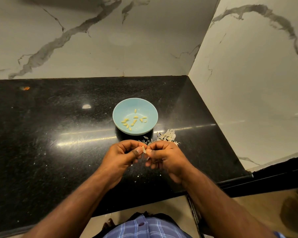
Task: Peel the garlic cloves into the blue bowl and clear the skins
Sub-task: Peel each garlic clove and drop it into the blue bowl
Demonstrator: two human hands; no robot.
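A pale garlic clove (144, 149) is being pinched between the fingertips of both hands, the left hand (122, 156) curling its thumb and fingers onto it at 9 o'clock and the right hand (167, 157) gripping it at 3 o'clock, above the black counter (50, 134). The blue bowl (135, 116) is sitting at 12 o'clock from the hands, holding about a dozen peeled yellow cloves (133, 121). A heap of white skins (167, 136) is lying beside the bowl at its 4 o'clock, with the marble wall (93, 40) rising behind.
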